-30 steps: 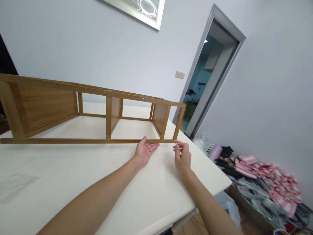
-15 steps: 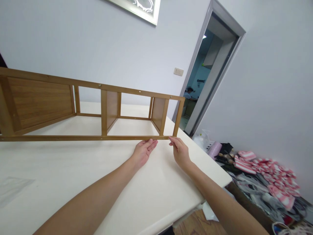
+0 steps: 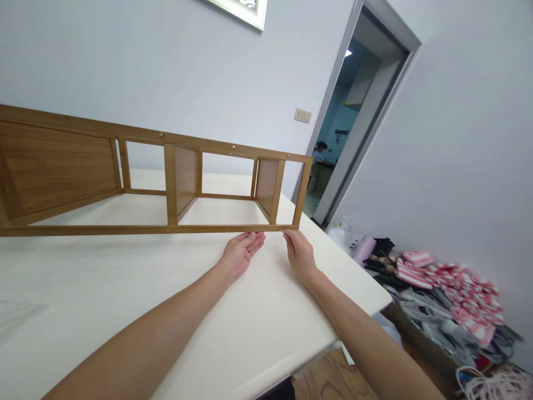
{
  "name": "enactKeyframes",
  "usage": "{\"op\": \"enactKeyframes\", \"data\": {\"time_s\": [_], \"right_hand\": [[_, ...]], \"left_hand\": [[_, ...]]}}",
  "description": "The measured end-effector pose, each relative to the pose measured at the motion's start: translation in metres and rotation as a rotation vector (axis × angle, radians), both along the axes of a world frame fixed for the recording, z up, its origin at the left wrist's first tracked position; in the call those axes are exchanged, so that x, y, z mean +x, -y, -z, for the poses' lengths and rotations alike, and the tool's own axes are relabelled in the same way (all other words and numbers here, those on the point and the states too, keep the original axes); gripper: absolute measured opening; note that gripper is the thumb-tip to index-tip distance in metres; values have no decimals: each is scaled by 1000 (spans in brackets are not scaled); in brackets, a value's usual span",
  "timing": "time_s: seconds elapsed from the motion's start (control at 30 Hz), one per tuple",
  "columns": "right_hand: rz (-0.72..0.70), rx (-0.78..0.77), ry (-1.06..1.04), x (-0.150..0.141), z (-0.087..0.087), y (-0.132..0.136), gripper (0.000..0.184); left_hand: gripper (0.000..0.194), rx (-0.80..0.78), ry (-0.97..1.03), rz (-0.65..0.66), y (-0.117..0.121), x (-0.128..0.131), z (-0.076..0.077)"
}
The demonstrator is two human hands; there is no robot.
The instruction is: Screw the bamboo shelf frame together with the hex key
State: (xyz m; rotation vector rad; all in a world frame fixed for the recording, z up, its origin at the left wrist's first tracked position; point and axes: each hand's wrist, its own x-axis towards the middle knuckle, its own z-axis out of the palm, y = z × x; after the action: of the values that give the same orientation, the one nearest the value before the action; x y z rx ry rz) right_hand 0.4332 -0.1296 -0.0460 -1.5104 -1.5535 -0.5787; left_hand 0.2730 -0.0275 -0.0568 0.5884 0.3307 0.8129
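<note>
A brown wooden shelf frame [image 3: 172, 183] lies on its side on the white table [image 3: 258, 311], its lower rail along the tabletop. My left hand [image 3: 240, 251] rests palm up on the table, fingers stretched toward the rail and their tips close against it. Near the frame's right end, my right hand [image 3: 298, 251] pinches thumb and fingers together at the rail. A tiny thin sliver shows at its fingertips, too small to name. Screw heads or holes dot the upper and lower rails.
To the right of the table lies a pile of clothes [image 3: 462, 289], some pink-striped, beside a lilac roll [image 3: 363, 248]. Beyond the open doorway [image 3: 339, 122] a person [image 3: 320, 153] is in another room. A clear plastic bag [image 3: 19, 319] lies at the table's left.
The view has shifted slightly, so frame and hands appear a little left and higher. My right hand has turned a little at the rail; my left hand keeps its pose.
</note>
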Motion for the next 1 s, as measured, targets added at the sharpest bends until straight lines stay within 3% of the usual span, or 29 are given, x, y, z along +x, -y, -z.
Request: {"op": "enactKeyframes", "data": {"time_s": [1.0], "right_hand": [[136,-86,246,-1,-8,-2,25]], "left_hand": [[8,27,-39,-5,2,-1,-7]]}}
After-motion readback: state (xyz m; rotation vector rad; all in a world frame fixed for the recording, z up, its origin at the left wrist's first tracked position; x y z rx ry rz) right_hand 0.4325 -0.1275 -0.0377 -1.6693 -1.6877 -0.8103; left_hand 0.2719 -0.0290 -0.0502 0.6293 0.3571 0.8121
